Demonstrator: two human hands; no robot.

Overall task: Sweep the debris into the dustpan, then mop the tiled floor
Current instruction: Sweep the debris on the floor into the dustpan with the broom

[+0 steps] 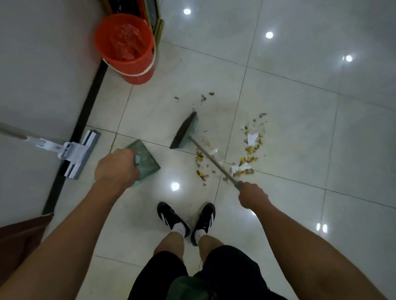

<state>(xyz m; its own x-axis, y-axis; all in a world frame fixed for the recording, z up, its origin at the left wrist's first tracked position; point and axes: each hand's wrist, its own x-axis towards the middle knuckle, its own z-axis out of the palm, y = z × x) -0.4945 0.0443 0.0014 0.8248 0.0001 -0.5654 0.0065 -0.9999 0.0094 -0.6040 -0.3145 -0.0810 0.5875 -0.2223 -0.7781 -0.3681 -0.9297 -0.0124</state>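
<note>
At the far left a mop leans against the wall, its pole running off the left edge and its flat pale head standing on the floor by the dark skirting. Farther off, against the same wall, stands an orange bucket lined with a clear red bag.

Just right of the mop head, the left hand is clenched round the pale handle of a green dustpan. The pan sits near the person's feet, its flat tray pointing away toward the far right; whether its lip touches the tiles cannot be told.

Near the middle, two black shoes with white stripes stand side by side on the tiles, below the gap between pan and broom.

Right of the dustpan and apart from it is the broom, its green head with dark bristles set down on the floor and angled toward the far side. Its thin stick slants back to the near right, where the right hand grips it in a closed fist.

The debris lies right of the broom head and under the stick: yellow bits, brown crumbs and scraps of white paper scattered over a tile joint. A few darker specks lie farther off, beyond the broom head. None of it is in the dustpan.
</note>
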